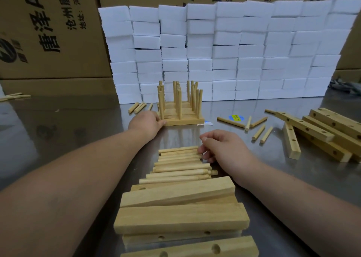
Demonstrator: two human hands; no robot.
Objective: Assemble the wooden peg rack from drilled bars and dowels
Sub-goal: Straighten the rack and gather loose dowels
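A peg rack (180, 117) of several wooden bars with upright dowels stands at the table's middle, far side. My left hand (145, 122) rests against its left front corner, fingers curled at the base bar. Nearer to me lies a pile of long dowels (179, 165). My right hand (224, 146) is on the pile's right end, its fingertips pinching the ends of the top dowels. Closest to me lie several drilled bars (181, 215), stacked flat.
More drilled bars (320, 131) lie heaped at the right, with loose short dowels (257, 128) beside them. Short dowels (137, 107) lie left of the rack, others (14, 96) at the far left. A wall of white foam blocks (224, 49) and cardboard boxes stand behind. A yellow-blue sticker (236, 117) is on the steel table.
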